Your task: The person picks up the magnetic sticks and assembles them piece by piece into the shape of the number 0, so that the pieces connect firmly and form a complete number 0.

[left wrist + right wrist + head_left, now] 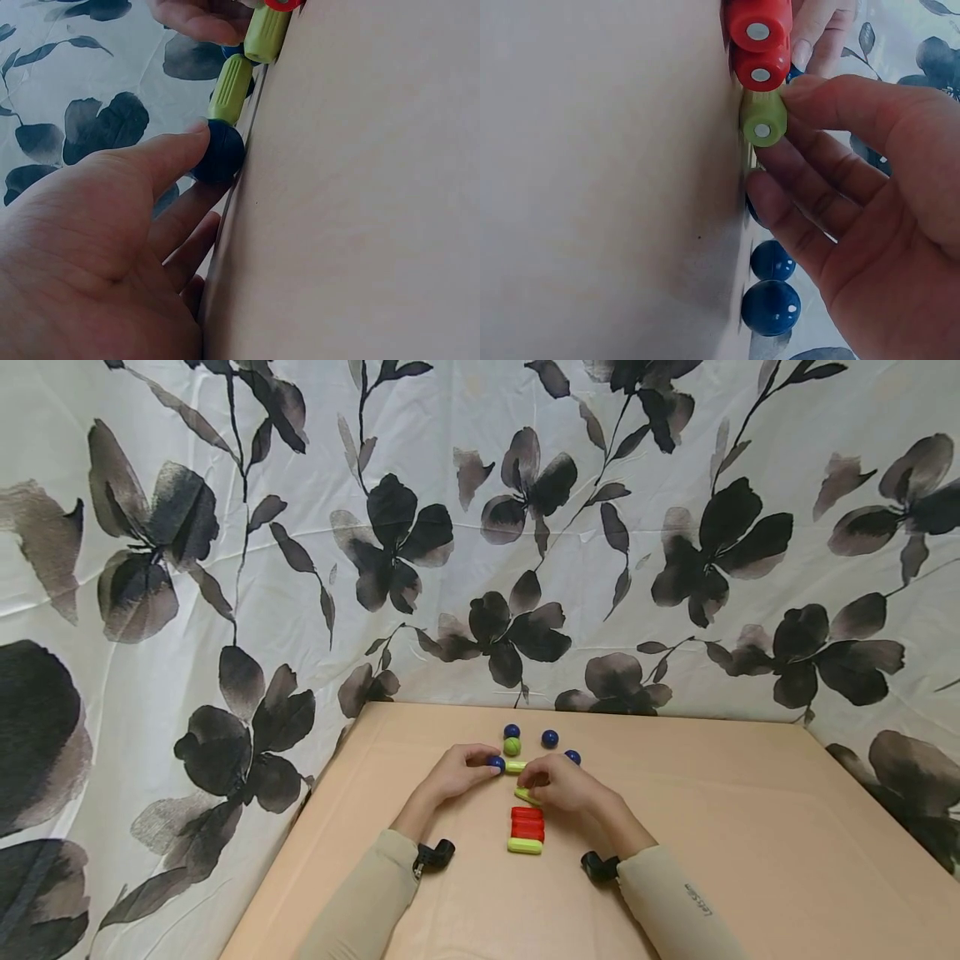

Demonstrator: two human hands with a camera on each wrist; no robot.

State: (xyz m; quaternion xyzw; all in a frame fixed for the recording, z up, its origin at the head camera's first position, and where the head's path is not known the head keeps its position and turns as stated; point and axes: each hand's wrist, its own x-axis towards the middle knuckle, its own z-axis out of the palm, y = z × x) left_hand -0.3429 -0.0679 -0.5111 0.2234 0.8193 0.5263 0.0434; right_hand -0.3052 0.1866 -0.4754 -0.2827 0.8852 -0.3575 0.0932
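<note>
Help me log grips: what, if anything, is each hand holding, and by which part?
The left hand holds a blue ball by opposite sides. The right hand pinches a green rod by its sides, near its right end.

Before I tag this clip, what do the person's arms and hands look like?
Left hand and right hand: bare, no gloves. Left sleeve and right sleeve: long, beige. The right one carries small dark lettering, too small to read reliably. Each wrist wears a black camera: left camera, right camera.
</note>
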